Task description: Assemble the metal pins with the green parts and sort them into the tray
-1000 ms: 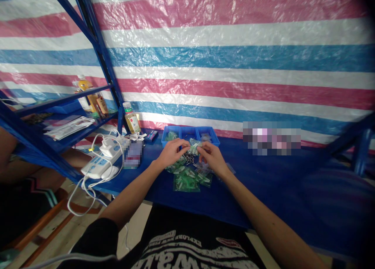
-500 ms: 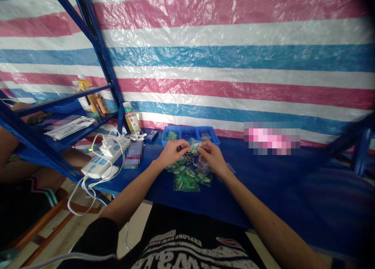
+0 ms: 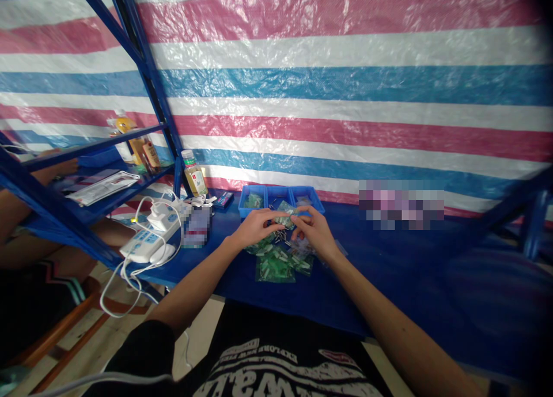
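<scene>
A small clear greenish plastic bag [image 3: 285, 210] is held up between my two hands, just in front of the blue trays. My left hand [image 3: 258, 226] pinches its left side, fingers pointing right. On the other side, my right hand [image 3: 311, 230] grips the bag's right edge between thumb and fingertips. Below the hands lies a small heap of dark metal pieces [image 3: 280, 235], partly hidden by the fingers. Nearer to me, several filled green bags [image 3: 275, 265] lie on the blue table [image 3: 367, 270]. Clear bags [image 3: 302, 248] lie under my right hand.
A three-part blue tray [image 3: 253, 189] stands at the back, with green bags in its left compartment. Left of it are a juice bottle [image 3: 195, 177], a small blue box [image 3: 224, 199] and a white power strip [image 3: 144, 244] with cables. A person sits beyond the blue frame [image 3: 151, 86].
My left hand has flattened over the bag, its fingers stretching further right. The bag has tilted slightly between the hands. The neighbouring person's arm has shifted.
</scene>
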A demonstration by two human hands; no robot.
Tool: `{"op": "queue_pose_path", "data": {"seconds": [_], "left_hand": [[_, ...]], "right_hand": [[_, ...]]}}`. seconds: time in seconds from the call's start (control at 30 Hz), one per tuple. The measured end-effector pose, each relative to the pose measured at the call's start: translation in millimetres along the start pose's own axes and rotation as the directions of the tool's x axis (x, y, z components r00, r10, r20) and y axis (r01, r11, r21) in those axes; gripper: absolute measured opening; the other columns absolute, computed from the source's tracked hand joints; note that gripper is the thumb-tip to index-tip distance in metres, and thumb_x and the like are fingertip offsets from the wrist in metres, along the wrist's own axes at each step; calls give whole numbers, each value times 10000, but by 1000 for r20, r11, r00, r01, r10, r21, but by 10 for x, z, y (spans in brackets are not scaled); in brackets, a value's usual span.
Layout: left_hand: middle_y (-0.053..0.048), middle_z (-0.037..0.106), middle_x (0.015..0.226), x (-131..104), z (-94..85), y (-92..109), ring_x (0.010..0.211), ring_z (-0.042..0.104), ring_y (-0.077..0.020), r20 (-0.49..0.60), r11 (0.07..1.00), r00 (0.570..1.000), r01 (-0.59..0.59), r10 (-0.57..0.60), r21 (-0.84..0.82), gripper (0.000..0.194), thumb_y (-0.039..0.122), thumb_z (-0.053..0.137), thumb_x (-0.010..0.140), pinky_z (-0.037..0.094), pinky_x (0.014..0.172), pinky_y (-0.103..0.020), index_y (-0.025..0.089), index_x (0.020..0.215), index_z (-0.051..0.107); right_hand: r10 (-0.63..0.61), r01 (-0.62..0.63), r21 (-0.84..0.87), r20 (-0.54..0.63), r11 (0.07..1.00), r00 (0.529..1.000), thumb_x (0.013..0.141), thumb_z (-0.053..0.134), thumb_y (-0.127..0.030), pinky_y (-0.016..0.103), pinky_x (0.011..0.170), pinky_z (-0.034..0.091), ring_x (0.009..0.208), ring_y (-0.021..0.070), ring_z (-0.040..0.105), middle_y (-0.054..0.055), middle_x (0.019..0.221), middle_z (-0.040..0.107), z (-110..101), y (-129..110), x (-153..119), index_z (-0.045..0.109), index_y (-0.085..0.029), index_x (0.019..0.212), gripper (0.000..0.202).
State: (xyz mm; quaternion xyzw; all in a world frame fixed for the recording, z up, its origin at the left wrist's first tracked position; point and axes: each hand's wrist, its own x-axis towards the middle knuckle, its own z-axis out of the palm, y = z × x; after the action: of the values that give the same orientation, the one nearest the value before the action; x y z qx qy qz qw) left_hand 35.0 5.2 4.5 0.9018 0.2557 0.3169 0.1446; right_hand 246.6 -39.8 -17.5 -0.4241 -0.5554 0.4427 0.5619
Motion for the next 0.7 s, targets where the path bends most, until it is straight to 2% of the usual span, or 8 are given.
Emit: {"op": "queue_pose_path", "data": {"seconds": [0.13, 0.27, 0.4, 0.53, 0.6, 0.7], "left_hand": [[-61, 725, 948, 27, -7, 1, 875, 651, -186, -68, 998, 996, -55, 54, -18, 326, 385, 604, 991, 510, 822, -308, 236, 1260, 715], [-77, 757, 1055, 58, -92, -58, 1033, 651, -221, -218, 998, 973, -67, 70, 23, 276, 355, 606, 991, 509, 950, -375, 224, 1194, 741], [-72, 752, 1135, 41, -248, -202, 1070, 651, -224, -349, 993, 936, 79, -42, 93, 264, 325, 598, 995, 511, 973, -375, 222, 1196, 735], [-65, 761, 1114, -18, -360, -388, 1015, 664, -233, -329, 919, 915, 319, -234, 231, 261, 286, 603, 983, 505, 960, -357, 220, 1195, 739], [-70, 759, 1133, -45, -384, -464, 1004, 665, -242, -308, 877, 904, 386, -297, 287, 276, 292, 598, 981, 499, 960, -360, 216, 1209, 735], [-73, 753, 1169, -65, -385, -529, 1012, 660, -250, -287, 840, 895, 427, -341, 333, 308, 343, 560, 1001, 484, 977, -366, 218, 1224, 732]], "right_hand": [[6, -6, 9, -39, 1000, 999, 784, 714, -652, 234, 399, 412, 490, 176, 673, -11, 750, 692, 4, -40, -5, 510, -229, 1119, 577], [-1, 4, 44, -68, 999, 998, 802, 688, -658, 225, 396, 414, 535, 164, 695, 51, 972, 725, -10, -56, -1, 492, -237, 1138, 573], [3, 2, 62, -81, 998, 997, 814, 694, -636, 220, 394, 406, 548, 163, 696, 54, 977, 719, -19, -42, 11, 487, -234, 1124, 548], [-3, 8, 66, -78, 998, 997, 812, 700, -635, 215, 391, 403, 546, 160, 691, 37, 948, 709, -19, -23, 19, 490, -238, 1109, 538], [-4, 8, 63, -70, 998, 998, 820, 696, -631, 211, 394, 404, 550, 158, 691, 30, 940, 706, -17, -21, 16, 493, -242, 1106, 524], [-1, 4, 54, -58, 999, 998, 834, 687, -618, 207, 401, 407, 552, 152, 690, 22, 940, 702, -13, -22, 7, 495, -247, 1108, 500]]}}
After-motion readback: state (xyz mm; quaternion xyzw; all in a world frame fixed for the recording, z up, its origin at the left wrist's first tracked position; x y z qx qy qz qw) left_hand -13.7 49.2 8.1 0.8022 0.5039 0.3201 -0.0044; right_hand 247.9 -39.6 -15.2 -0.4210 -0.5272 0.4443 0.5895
